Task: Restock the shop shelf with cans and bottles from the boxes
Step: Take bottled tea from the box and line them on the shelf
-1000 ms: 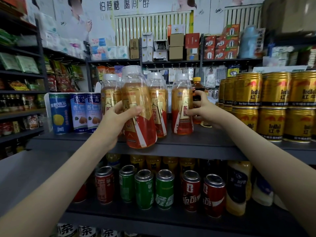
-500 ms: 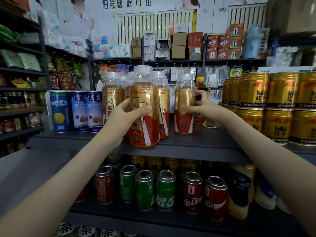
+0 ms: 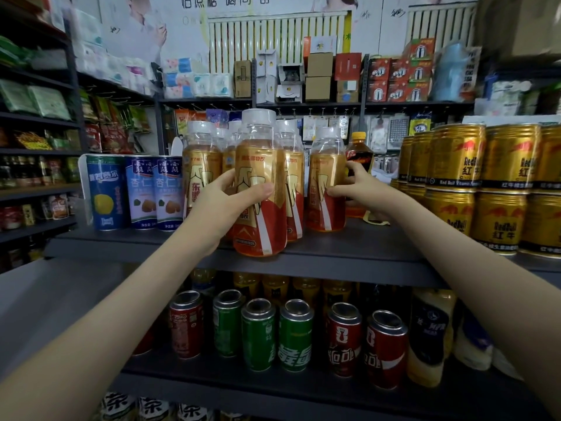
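The front bottle, clear plastic with a white cap and a gold and red label, stands upright at the near edge of the upper shelf, in front of a cluster of like bottles. The left hand grips it at mid-label: the thumb lies across the front and the fingers are clamped round its left side. Just to the right, a second bottle of the same kind stands a little farther back on the shelf, apart from the cluster. The right hand holds it, thumb on the front of the label and fingers curled round its right side. Behind that hand stands a dark bottle with a yellow cap. Gold cans are stacked two high at the right end of the shelf, and three blue cans stand at the left end. On the lower shelf, red cans and green cans stand in a row, with yellow bottles behind them. Far shelves carry boxes and packets
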A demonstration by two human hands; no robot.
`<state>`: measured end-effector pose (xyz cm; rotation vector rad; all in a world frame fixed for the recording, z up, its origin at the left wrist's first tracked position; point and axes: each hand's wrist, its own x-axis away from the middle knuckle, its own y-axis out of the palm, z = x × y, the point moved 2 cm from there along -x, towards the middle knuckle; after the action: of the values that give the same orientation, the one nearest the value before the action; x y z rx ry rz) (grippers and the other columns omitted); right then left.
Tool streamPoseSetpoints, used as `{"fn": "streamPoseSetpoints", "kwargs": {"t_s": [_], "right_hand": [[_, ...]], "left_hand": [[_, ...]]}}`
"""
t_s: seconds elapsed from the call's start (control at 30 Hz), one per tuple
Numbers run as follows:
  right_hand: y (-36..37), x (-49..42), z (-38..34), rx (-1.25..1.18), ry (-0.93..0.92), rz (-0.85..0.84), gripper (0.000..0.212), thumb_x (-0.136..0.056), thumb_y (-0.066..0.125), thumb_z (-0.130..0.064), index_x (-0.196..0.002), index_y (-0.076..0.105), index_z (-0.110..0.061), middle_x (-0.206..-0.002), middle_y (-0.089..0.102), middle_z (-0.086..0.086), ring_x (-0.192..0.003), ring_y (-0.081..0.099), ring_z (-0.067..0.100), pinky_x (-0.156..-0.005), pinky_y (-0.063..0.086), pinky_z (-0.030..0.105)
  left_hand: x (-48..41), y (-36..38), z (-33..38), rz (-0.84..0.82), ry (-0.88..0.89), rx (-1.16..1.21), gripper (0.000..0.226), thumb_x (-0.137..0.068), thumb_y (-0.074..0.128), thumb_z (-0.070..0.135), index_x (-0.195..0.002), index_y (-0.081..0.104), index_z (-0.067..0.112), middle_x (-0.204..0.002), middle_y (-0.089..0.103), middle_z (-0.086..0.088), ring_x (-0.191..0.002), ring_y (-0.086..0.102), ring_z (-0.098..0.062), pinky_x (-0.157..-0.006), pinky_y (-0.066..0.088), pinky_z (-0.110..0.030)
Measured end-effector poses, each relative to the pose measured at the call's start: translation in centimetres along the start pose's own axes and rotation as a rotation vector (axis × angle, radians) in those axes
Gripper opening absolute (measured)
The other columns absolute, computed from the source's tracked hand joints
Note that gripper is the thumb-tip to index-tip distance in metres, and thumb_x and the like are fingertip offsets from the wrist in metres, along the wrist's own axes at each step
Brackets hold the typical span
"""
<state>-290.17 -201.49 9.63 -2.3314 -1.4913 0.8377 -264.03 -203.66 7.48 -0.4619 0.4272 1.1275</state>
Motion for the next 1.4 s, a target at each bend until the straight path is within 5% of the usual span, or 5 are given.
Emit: {"fn": "streamPoseSetpoints", "kwargs": {"t_s": [0.17,0.47,0.77,1.03,1.4], "right_hand": [[0.9,-0.6,-0.1,-0.074,0.035,-0.094,0.095,-0.084,0.065,-0.011,-0.149,-0.001,-0.034,-0.138,0.042,0.008,-0.116,0.048,0.025,-0.098,0.042,0.041],[-0.3,-1.0,0.7,0.006,0.107,-0.239,0.064,-0.074,0.078,-0.021,-0.13,0.048,-0.022,-0.125,0.058,-0.002,-0.12,0.051,0.019,-0.108,0.035,0.039],[-0.8,-0.4,0.3,-0.198,0.06,-0.251,0.072,-0.081,0.067,-0.002,-0.137,0.031,-0.03,-0.119,0.058,0.005,-0.112,0.056,0.023,-0.101,0.042,0.047],[-0.5,-0.4,-0.2,0.021,0.071,-0.169,0.107,-0.033,0.091,-0.055,-0.126,0.05,-0.023,-0.122,0.061,-0.002,-0.116,0.054,0.021,-0.105,0.039,0.049],[0.0,-2.1,0.4,0.116,0.17,-0.13,0.088,-0.078,0.076,-0.017,-0.144,0.018,-0.018,-0.123,0.053,0.006,-0.1,0.057,0.02,-0.082,0.054,0.039]], "left_hand": [[0.0,0.0,0.0,-0.01,0.006,-0.002,0.04,-0.06,0.073,0.046,-0.097,0.061,0.038,-0.093,0.071,0.015,-0.089,0.067,-0.003,-0.084,0.052,-0.03],[-0.2,-0.1,-0.2,-0.003,-0.005,0.008,0.045,-0.057,0.074,0.047,-0.1,0.061,0.038,-0.095,0.071,0.014,-0.09,0.067,-0.004,-0.082,0.052,-0.03],[-0.2,0.1,0.3,0.007,-0.038,0.038,0.056,-0.054,0.076,0.043,-0.107,0.062,0.032,-0.09,0.072,0.013,-0.083,0.069,-0.004,-0.076,0.052,-0.029],[-0.1,0.1,0.3,0.013,-0.049,0.027,0.047,-0.061,0.078,0.038,-0.104,0.063,0.03,-0.094,0.072,0.009,-0.087,0.069,-0.009,-0.075,0.054,-0.03],[0.1,-1.9,0.5,0.059,-0.025,0.052,0.052,-0.058,0.076,0.04,-0.105,0.066,0.023,-0.094,0.074,0.005,-0.089,0.07,-0.013,-0.073,0.052,-0.028]]}}
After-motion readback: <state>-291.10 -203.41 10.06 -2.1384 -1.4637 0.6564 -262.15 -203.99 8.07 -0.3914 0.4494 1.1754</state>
